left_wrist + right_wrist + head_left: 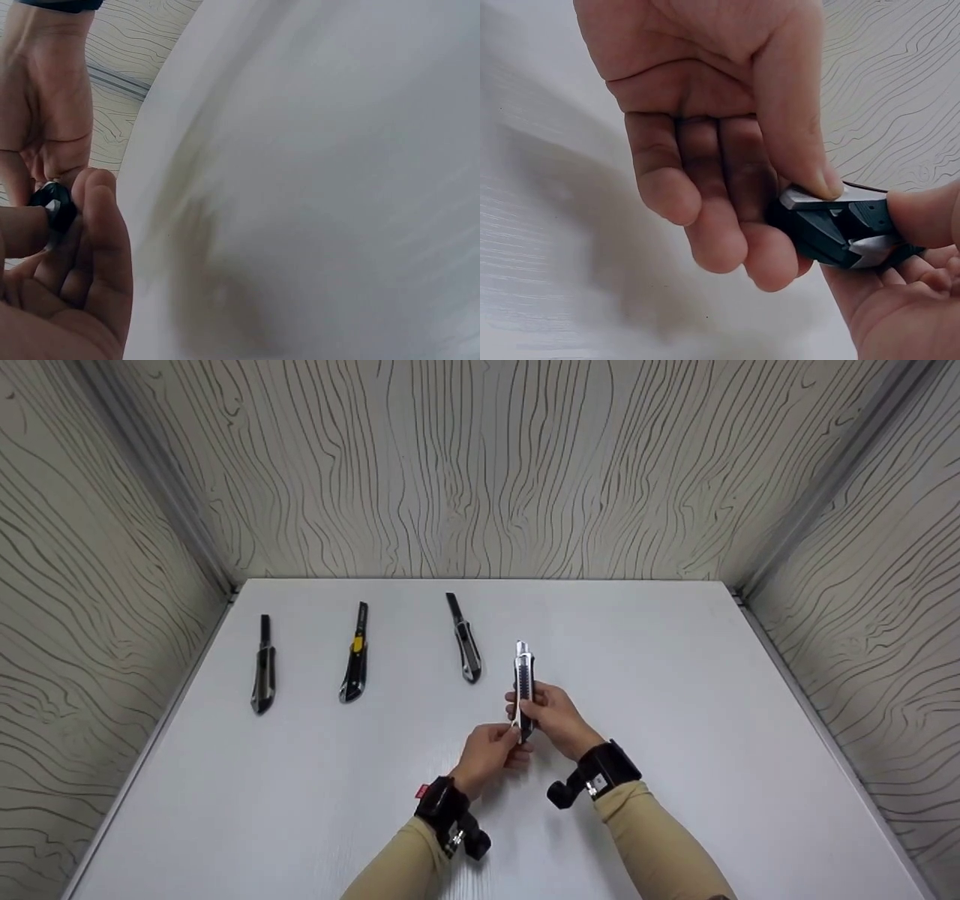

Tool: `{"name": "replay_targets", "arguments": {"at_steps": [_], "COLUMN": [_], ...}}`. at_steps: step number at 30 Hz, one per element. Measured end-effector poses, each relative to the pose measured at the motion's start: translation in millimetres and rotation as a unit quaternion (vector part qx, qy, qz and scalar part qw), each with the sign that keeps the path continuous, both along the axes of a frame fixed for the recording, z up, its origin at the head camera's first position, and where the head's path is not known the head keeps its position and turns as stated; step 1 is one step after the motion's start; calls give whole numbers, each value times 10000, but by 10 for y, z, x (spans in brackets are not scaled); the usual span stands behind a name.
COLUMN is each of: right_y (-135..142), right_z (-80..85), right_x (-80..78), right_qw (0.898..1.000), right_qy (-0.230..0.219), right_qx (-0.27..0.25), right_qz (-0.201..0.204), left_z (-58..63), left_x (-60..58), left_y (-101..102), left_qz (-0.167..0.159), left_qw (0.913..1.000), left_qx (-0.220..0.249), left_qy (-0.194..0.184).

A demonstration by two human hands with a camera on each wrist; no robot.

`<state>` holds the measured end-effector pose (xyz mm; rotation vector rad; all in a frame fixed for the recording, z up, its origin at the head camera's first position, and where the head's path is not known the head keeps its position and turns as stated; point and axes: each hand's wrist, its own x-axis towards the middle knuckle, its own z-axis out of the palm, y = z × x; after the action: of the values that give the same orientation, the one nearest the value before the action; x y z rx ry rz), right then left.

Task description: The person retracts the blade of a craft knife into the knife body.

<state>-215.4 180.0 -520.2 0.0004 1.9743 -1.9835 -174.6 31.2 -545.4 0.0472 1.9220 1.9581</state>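
A snap-off utility knife (524, 671) with a silver and black body is held upright between both hands, its silver tip pointing to the far side of the table. My right hand (561, 718) grips the body, thumb on the front and fingers behind. At the butt end, the left hand (486, 756) pinches the knife between thumb and fingers. The right wrist view shows the dark butt of the knife (829, 232) with silver trim, the right thumb pressing on it. Only the knife's end (56, 206) appears in the left wrist view; fingers hide the rest.
Three more utility knives lie apart on the white table (675, 675): a grey-black one (263, 675) at far left, a black one with a yellow slider (355, 660), and a grey-black one (466, 645) just left of the held knife. Wood-patterned panels (480, 472) enclose the table.
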Motion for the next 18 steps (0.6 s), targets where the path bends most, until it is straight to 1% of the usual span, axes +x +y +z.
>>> {"name": "replay_targets", "arguments": {"at_steps": [9, 14, 18], "right_y": [9, 2, -8], "right_z": [-1, 8, 12], "right_x": [-6, -4, -2], "right_qw": [9999, 9998, 9996], "right_qy": [-9, -7, -19], "right_qx": [52, 90, 199], "right_qz": [88, 175, 175], "left_z": [26, 36, 56], "left_x": [13, 14, 8], "left_y": [-21, -28, -35], "left_qz": [-25, -3, 35], "left_qw": [9998, 9999, 10000], "left_qx": [190, 139, 78], "left_qy": [61, 82, 19]}}
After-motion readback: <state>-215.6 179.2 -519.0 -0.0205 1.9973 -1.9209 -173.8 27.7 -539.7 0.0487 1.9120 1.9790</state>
